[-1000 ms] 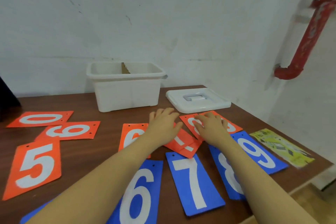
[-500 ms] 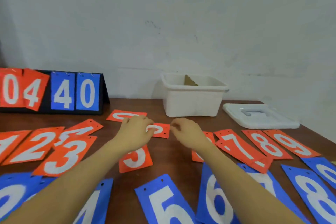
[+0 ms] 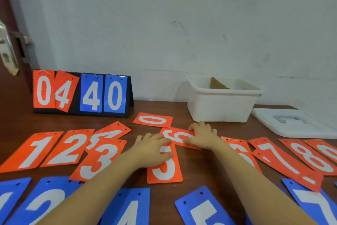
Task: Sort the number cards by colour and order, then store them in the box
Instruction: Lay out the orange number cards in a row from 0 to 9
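Both hands are on orange cards mid-table. Our right hand (image 3: 200, 136) grips the sideways orange 9 card (image 3: 179, 138): fingers curled over its far right edge, thumb on its near edge. That card lies turned crosswise, mostly left of the right hand, with its left end overlapping the top of the orange 5 card (image 3: 165, 167). Our left hand (image 3: 152, 149) lies flat on the upper part of the 5, fingers straight and pressing, fingertips reaching the 9's left end. So the 9 sits between the two hands, touching both.

Orange row on the wooden table (image 3: 206, 173): 1 (image 3: 34, 150), 2 (image 3: 68, 147), 4 (image 3: 111, 133) partly under 3 (image 3: 99, 161), then 5, a card partly hidden by our right forearm, 7 (image 3: 290, 164), 8 (image 3: 310, 157). Orange 0 card (image 3: 153, 119) lies crosswise just beyond the 9, apart from both hands.

Blue cards run along the near edge, cut off by the frame.

White box (image 3: 221, 105) stands open behind the right hand, not touching it. Lid (image 3: 291, 122) lies to its right. Scoreboard stand (image 3: 82, 93) at far left reads 0 4 4 0.
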A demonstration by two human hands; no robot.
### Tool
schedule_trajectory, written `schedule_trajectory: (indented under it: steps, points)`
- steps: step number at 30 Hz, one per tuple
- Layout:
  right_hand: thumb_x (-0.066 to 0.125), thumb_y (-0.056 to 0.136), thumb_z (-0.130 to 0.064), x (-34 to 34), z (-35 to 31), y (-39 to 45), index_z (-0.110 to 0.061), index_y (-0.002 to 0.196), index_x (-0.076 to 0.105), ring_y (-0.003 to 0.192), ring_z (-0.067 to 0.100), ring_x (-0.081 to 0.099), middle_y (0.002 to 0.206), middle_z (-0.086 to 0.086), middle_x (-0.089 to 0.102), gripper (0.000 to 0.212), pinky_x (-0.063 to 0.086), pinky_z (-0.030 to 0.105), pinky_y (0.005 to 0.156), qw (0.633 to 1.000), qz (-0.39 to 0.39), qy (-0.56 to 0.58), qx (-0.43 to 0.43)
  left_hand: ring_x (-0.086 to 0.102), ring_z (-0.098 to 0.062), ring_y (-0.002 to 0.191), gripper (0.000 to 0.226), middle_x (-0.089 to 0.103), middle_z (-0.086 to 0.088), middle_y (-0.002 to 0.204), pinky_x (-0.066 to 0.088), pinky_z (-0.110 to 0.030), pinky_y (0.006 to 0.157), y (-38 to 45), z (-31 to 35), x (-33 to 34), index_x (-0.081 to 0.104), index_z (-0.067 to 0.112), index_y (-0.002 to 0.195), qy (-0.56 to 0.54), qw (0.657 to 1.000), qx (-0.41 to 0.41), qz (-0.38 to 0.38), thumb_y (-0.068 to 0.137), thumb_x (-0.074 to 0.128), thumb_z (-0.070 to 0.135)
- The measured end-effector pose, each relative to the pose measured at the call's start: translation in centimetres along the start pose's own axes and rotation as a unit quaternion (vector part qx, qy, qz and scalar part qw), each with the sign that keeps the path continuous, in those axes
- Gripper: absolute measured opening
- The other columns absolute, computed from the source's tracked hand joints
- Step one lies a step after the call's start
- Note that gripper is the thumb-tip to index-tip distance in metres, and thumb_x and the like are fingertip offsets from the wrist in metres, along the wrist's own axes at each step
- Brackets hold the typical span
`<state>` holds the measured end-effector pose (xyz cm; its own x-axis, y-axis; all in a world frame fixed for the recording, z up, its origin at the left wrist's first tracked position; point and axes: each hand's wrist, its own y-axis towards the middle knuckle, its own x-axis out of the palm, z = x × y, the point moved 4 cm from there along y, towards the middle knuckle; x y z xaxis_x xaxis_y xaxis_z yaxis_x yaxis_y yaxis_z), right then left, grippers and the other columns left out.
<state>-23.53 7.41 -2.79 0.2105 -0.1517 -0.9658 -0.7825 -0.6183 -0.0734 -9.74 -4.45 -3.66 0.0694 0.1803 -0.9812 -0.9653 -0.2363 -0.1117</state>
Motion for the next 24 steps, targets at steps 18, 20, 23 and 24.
schedule_trajectory:
  steps: [18,20,23,24]
  points:
    - [0.052,0.087,-0.001,-5.0,-5.0,-8.1,-0.019,0.098,0.059,0.088,-0.001,0.054,0.096,-0.008,0.061,0.021,0.036,0.001,0.077,0.87,0.297,0.31,-0.242,0.016,-0.022,0.14,0.068,0.013,-0.001,0.155,0.016,-0.04,0.111,-4.9,1.1,-5.5,0.012,0.029,0.146,-0.091,0.899,0.038,0.427,0.089,0.04,0.055]
    - [0.053,0.087,-0.001,-5.2,-6.6,-7.9,-0.02,0.095,0.06,0.09,-0.004,0.056,0.094,-0.011,0.063,0.022,0.037,0.0,0.078,0.866,0.259,0.333,-0.268,0.033,-0.025,0.132,0.057,0.04,-0.001,0.143,0.016,-0.035,0.103,-5.6,0.5,-6.5,0.035,0.026,0.138,-0.019,0.888,0.05,0.457,0.087,0.037,0.052]
    - [0.055,0.089,-0.005,-5.2,-8.7,-6.5,-0.019,0.101,0.063,0.091,0.0,0.058,0.096,-0.011,0.062,0.02,0.04,0.002,0.078,0.866,0.236,0.332,-0.289,0.052,-0.024,0.108,0.035,0.062,0.001,0.112,0.022,-0.033,0.091,-6.3,-1.5,-7.1,0.054,0.022,0.124,0.002,0.89,0.024,0.455,0.09,0.051,0.03]
    - [0.056,0.089,-0.007,-5.0,-9.2,-5.6,-0.019,0.108,0.062,0.092,0.0,0.057,0.097,-0.013,0.06,0.023,0.042,0.004,0.08,0.871,0.231,0.32,-0.292,0.054,-0.023,0.103,0.033,0.063,0.0,0.109,0.025,-0.033,0.09,-6.3,-2.3,-7.0,0.054,0.022,0.123,-0.018,0.895,0.015,0.445,0.09,0.053,0.022]
